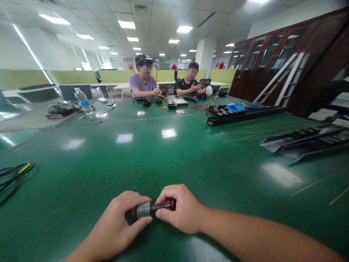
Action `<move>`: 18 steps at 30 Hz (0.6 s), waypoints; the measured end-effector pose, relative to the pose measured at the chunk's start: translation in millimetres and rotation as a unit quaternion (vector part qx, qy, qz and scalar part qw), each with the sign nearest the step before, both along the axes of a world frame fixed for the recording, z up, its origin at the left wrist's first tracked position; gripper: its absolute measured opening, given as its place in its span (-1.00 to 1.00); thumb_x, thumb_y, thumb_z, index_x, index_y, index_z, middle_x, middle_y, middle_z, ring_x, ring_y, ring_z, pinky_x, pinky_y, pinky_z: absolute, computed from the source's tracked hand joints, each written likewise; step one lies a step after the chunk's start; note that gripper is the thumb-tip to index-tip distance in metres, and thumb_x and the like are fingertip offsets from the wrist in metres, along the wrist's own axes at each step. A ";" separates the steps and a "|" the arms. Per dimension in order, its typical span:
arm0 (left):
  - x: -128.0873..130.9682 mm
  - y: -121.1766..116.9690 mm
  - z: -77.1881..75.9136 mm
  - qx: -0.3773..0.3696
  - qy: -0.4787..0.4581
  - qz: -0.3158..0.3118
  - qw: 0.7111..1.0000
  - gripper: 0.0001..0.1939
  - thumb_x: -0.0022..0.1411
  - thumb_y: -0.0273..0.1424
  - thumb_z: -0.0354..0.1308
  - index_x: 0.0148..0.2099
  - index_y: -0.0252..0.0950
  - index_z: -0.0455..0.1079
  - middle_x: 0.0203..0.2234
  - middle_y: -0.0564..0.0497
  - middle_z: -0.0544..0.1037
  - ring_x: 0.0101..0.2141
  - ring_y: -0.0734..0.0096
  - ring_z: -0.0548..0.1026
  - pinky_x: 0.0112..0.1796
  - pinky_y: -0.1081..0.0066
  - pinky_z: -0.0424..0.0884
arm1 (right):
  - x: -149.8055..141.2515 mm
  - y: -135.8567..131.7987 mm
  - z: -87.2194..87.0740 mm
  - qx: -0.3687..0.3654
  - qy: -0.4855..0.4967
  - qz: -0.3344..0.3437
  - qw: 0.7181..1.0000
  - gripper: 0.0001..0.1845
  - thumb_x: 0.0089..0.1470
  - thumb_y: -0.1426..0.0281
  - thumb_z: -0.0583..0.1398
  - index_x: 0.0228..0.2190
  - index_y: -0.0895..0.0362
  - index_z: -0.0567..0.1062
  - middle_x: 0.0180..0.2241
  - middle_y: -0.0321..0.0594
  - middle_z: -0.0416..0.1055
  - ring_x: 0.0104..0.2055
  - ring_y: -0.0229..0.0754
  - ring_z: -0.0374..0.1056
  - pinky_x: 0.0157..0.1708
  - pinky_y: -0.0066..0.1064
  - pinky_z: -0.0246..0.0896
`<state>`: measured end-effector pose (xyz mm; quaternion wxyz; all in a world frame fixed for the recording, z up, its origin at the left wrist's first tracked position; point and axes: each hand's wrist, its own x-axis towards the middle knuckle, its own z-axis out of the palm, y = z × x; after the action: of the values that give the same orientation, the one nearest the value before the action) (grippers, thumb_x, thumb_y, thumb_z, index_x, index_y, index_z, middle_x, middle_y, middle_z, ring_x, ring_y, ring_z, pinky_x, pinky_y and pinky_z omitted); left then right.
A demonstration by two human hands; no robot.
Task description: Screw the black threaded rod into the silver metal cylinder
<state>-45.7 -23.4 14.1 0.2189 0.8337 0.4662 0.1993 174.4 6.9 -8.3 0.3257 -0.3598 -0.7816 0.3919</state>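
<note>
Right now, both hands grip one small silver and black connector point(148, 209) at the near edge of the green table point(81, 174). The left hand point(117, 225) pinches its silver end with fingers and thumb. The right hand point(178, 209) pinches its dark end. Far away, a person in a purple shirt point(143, 85) and a person in a black shirt point(188, 86) sit beside small black parts point(158, 102).

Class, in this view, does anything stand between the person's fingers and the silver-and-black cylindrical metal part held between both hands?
Nothing visible does: the left hand and right hand touch the silver-and-black cylindrical metal part directly, one at each end.
</note>
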 end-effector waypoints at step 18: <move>-2.7 0.1 -2.6 0.001 0.001 -0.006 1.000 -0.73 0.28 -0.20 0.17 -0.03 -0.17 0.43 -0.24 0.00 0.55 -0.20 0.29 0.49 -0.17 0.35 0.39 | 1.4 0.2 -0.5 0.016 -0.005 0.007 1.000 -0.90 -0.10 0.43 0.32 -0.42 0.15 0.57 -0.51 -0.36 0.39 -0.47 -0.32 0.28 -0.44 -0.51 0.10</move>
<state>-48.4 -23.3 11.6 0.2185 0.8367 0.4616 0.1978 175.9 7.0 -8.7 0.3249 -0.3512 -0.7916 0.3800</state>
